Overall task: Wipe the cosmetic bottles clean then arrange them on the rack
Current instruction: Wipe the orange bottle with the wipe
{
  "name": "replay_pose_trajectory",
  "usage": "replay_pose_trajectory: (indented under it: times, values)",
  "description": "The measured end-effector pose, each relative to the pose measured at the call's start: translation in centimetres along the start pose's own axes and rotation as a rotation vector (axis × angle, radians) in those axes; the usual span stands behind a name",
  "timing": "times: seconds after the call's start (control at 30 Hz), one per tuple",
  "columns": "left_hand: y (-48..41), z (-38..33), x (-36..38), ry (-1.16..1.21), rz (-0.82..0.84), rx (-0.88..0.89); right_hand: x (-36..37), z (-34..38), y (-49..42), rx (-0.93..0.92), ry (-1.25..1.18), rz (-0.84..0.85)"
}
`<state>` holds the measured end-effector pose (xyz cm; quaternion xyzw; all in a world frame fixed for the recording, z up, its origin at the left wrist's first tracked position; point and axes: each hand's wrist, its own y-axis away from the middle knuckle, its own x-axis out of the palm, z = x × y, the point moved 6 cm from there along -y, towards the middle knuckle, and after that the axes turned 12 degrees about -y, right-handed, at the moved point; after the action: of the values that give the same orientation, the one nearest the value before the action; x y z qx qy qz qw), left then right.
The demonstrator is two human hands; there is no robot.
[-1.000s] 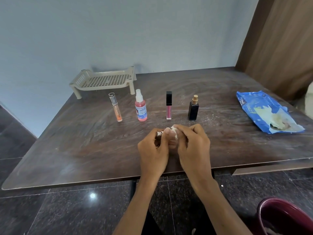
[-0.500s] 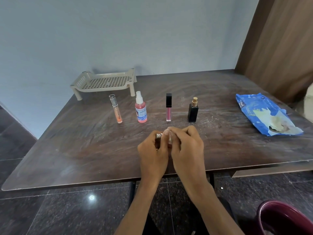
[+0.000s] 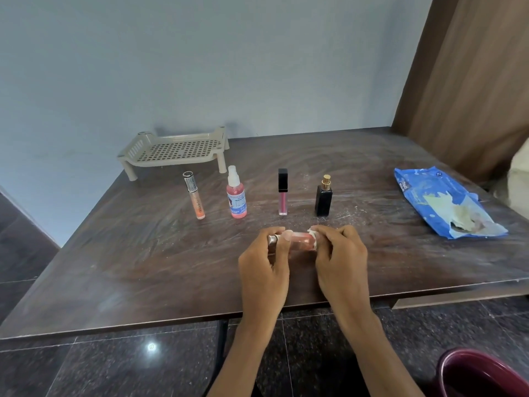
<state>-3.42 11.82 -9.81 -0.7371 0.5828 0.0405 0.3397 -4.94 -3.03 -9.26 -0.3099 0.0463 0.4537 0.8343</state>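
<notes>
My left hand (image 3: 264, 262) grips the silver-capped end of a small pink bottle (image 3: 300, 241) held sideways just above the table. My right hand (image 3: 340, 259) pinches a white wipe (image 3: 312, 234) against the bottle's other end. Behind them stand several cosmetics in a row: an orange tube (image 3: 194, 196), a pink spray bottle (image 3: 236, 196), a pink lip gloss with a black cap (image 3: 282, 193) and a black perfume bottle with a gold top (image 3: 324, 197). The beige perforated rack (image 3: 174, 150) sits at the table's back left with nothing on it.
A blue wipes packet (image 3: 440, 202) lies open at the right of the dark wooden table (image 3: 128, 267). A maroon bin (image 3: 481, 373) stands on the floor at the lower right. A brown curtain hangs at the right.
My hands have moved apart along the bottle: the right hand with the wipe slid to its right end, uncovering the pink body. The view shifted slightly.
</notes>
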Motion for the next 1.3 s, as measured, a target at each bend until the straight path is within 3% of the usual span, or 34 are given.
replay_pose_trajectory:
  times: [0.27, 0.7, 1.03, 1.3]
  values:
    - [-0.1, -0.6, 0.7, 0.082, 0.177, 0.051, -0.1, -0.3, -0.2, 0.018, -0.008, 0.013]
    - [-0.2, 0.6, 0.5, 0.101, 0.12, -0.043, 1.5, 3.7, 1.7, -0.084, -0.218, -0.017]
    - [-0.2, 0.7, 0.5, 0.157, 0.098, -0.063, 0.4, -0.2, -0.1, 0.094, 0.0, -0.031]
    - [-0.3, 1.3, 0.1, 0.086, 0.09, -0.11, 2.3, 4.6, 1.9, -0.063, -0.173, 0.01]
